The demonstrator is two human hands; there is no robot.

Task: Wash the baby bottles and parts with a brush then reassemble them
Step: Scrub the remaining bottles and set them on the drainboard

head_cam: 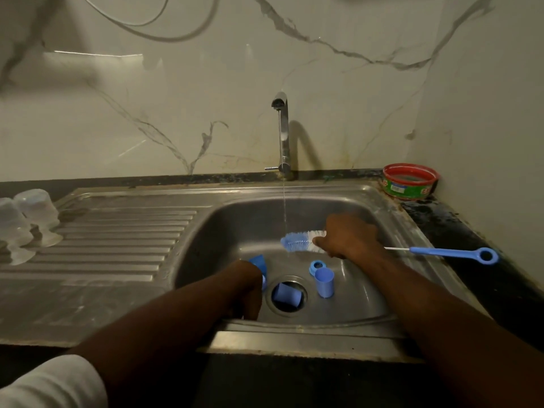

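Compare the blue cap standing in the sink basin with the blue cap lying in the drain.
The standing cap sits upright on the basin floor, right of the drain; the drain cap lies tipped on its side inside the drain opening. The standing cap shows whole; the drain cap is partly sunk. Both are blue plastic and untouched by the hands.

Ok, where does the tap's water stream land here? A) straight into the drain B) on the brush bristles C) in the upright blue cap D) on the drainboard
B: the thin stream from the tap falls onto the blue bristles of the brush, which the right hand grips over the sink.
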